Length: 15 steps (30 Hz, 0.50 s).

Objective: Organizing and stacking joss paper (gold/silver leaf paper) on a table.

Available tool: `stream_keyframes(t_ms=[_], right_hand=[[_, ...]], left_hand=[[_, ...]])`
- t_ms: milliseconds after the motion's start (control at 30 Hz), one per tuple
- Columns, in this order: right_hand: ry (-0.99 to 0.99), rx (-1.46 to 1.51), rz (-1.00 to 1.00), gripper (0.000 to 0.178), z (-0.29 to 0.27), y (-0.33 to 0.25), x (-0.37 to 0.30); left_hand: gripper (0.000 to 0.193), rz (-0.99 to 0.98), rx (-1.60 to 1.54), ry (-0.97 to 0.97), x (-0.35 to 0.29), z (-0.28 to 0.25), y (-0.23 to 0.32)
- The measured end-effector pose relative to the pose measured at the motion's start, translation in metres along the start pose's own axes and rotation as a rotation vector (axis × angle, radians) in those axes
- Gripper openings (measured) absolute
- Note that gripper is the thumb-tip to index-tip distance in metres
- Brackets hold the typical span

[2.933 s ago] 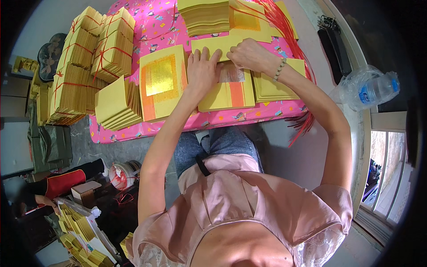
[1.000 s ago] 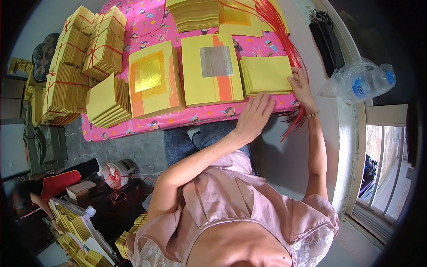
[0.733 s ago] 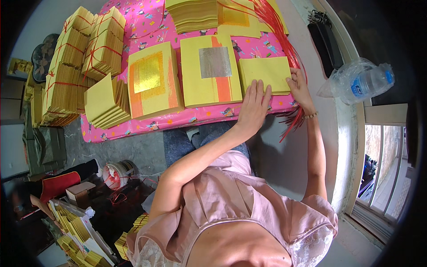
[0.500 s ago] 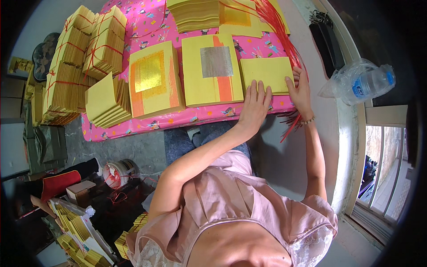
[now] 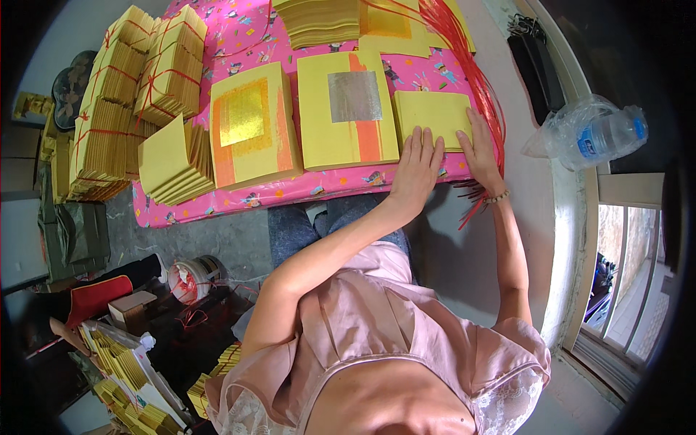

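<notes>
A small stack of folded yellow paper [image 5: 433,109] lies at the table's right front corner. My left hand [image 5: 419,167] rests on its near edge, fingers stretched out. At its right side my right hand [image 5: 481,154] is open, with the thumb on the paper and the fingers along its right edge. Red strings [image 5: 484,80] hang down just beyond those fingers. Left of the stack lies a thick yellow paper pile with a silver square [image 5: 355,96], and beside that another pile with a gold square [image 5: 243,118].
Tied yellow bundles [image 5: 168,76] stand at the far left of the pink patterned tablecloth [image 5: 246,45]. Folded papers [image 5: 170,165] fan out before them. A wrapped plastic bottle [image 5: 605,138] lies on the right ledge. A bucket [image 5: 192,279] sits on the floor at lower left.
My right hand has shifted slightly left, its fingers straightening along the paper stack's right edge beside the red strings. My left hand stays nearly in place.
</notes>
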State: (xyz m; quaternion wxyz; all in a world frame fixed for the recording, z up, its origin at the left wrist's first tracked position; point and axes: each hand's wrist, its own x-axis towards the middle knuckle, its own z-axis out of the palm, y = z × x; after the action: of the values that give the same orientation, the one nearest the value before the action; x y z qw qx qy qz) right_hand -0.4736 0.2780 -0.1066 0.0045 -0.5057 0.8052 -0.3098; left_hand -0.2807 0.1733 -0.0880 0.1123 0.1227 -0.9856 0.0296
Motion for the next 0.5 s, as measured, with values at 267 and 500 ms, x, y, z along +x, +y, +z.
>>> stream_keyframes(t_ms=[267, 500], right_hand=[[0.005, -0.018, 0.045, 0.049, -0.024, -0.011, 0.016], [0.120, 0.044, -0.117, 0.033, -0.050, -0.086, 0.034]], left_hand=[[0.072, -0.025, -0.215, 0.139, 0.013, -0.017, -0.006], [0.067, -0.020, -0.539, 0.300, -0.008, -0.051, -0.037]])
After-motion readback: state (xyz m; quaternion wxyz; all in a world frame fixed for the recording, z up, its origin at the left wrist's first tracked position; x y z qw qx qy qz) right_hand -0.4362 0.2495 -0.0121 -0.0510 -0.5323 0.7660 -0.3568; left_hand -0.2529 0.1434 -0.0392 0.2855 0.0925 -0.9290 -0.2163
